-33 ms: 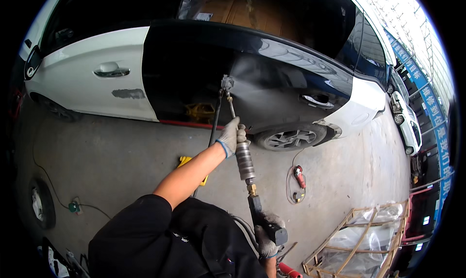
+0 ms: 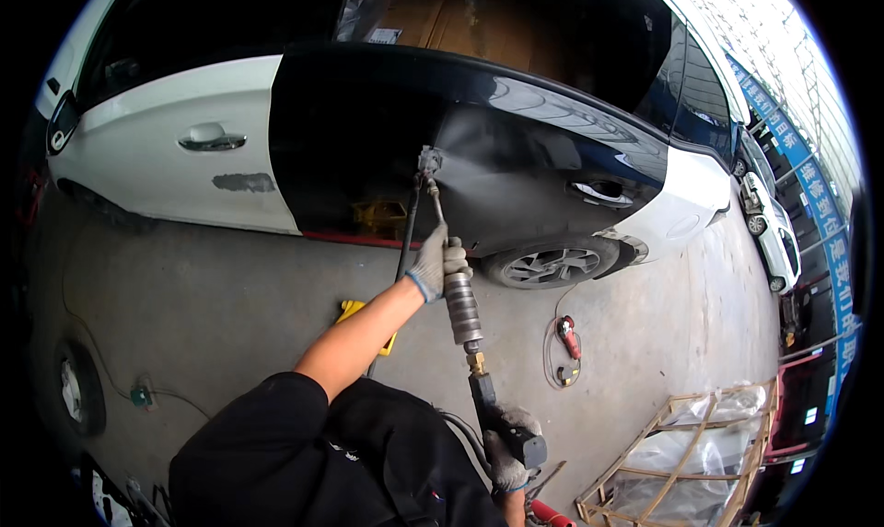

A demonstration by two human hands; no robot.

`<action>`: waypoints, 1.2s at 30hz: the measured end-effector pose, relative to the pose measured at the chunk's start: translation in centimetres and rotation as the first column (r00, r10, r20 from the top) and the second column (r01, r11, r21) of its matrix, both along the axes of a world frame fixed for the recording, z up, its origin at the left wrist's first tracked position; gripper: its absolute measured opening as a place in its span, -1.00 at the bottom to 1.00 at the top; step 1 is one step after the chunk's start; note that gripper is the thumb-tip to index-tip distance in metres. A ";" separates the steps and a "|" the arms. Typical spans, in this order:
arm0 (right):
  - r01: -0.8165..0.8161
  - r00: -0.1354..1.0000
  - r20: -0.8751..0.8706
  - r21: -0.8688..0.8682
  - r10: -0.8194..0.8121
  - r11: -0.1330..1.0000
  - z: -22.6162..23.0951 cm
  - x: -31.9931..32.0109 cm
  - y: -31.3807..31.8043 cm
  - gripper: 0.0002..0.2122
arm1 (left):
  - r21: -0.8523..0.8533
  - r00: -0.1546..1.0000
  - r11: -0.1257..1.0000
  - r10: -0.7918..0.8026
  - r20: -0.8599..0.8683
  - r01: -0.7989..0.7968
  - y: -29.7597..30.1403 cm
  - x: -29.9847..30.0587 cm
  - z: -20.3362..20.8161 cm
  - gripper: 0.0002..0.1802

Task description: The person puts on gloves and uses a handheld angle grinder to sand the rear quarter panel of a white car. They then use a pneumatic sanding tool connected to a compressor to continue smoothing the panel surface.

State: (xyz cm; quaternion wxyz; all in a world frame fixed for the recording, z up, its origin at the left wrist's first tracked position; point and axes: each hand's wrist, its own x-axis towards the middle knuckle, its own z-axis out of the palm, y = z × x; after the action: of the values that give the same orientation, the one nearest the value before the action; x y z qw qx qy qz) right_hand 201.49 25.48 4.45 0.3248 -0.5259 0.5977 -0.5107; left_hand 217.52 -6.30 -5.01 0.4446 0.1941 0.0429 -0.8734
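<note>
I hold a slide hammer dent puller point(image 2: 462, 308) against the black rear door point(image 2: 516, 196) of a white car. Its tip meets a metal clamp-like piece point(image 2: 430, 160) at a crease in the door. My left hand point(image 2: 437, 265), in a grey glove, is closed round the rod just above the ribbed weight. Gloved too, my right hand point(image 2: 505, 458) grips the black handle point(image 2: 493, 407) at the near end, past a brass fitting. A black cable or bar point(image 2: 411, 223) runs down from the clamp-like piece, left of my left hand, and is partly hidden by my arm.
A yellow object point(image 2: 352, 308) stands behind my left forearm. On the concrete floor point(image 2: 663, 324) lies a red power tool point(image 2: 568, 335) with its cord. A wooden crate point(image 2: 677, 476) with plastic sheeting is at lower right, a loose wheel point(image 2: 81, 386) at left.
</note>
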 end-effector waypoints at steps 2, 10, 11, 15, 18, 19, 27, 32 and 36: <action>-0.062 0.993 0.097 -0.062 0.068 0.996 -0.5 -0.2 -0.3 -0.66 | -0.112 0.892 0.994 -0.070 -0.447 0.022 -0.2 0.7 -1.9 -0.44; 0.003 0.997 0.081 0.025 -0.005 1.000 -0.5 -0.3 0.9 -0.68 | -0.083 0.939 0.996 -0.013 0.345 0.044 4.3 -1.2 1.3 -0.74; -0.003 0.997 0.072 0.023 0.001 1.000 -0.7 -0.4 0.8 -0.68 | -0.108 0.940 0.993 -0.011 0.341 0.051 4.3 -1.1 1.3 -0.73; 0.025 0.981 0.193 -0.025 -0.020 0.999 -1.3 0.2 0.4 -0.68 | -0.149 0.944 0.988 0.007 0.331 0.045 3.9 -0.8 1.8 -0.72; 0.005 0.984 0.178 -0.050 0.004 0.999 -1.0 0.4 -0.2 -0.68 | -0.165 0.945 0.986 0.019 0.327 0.037 3.4 -0.5 1.4 -0.72; -0.006 0.990 0.138 -0.041 0.011 0.999 -1.0 0.2 -0.2 -0.68 | -0.155 0.947 0.987 0.017 0.320 0.035 3.4 -0.5 1.3 -0.72; -0.046 0.995 0.084 -0.033 0.048 0.998 -1.4 -0.2 -0.2 -0.69 | -0.102 0.931 0.994 0.007 0.366 0.033 3.5 -0.7 1.2 -0.73; -0.051 0.995 0.078 -0.069 0.057 0.996 -1.6 -0.1 -0.2 -0.70 | -0.147 0.934 0.988 0.014 0.357 0.041 3.5 -0.8 0.9 -0.72; -0.046 0.999 0.026 0.012 0.045 0.999 -1.5 -0.3 0.0 -0.69 | -0.132 0.943 0.991 0.011 0.333 0.035 3.5 -0.7 0.7 -0.72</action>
State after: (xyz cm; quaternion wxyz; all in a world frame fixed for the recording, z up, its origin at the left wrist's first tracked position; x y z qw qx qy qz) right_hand 201.21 25.44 2.99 0.3473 -0.5306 0.5847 -0.5059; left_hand 216.79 -2.82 -4.35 0.4523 0.3084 -0.0934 -0.8316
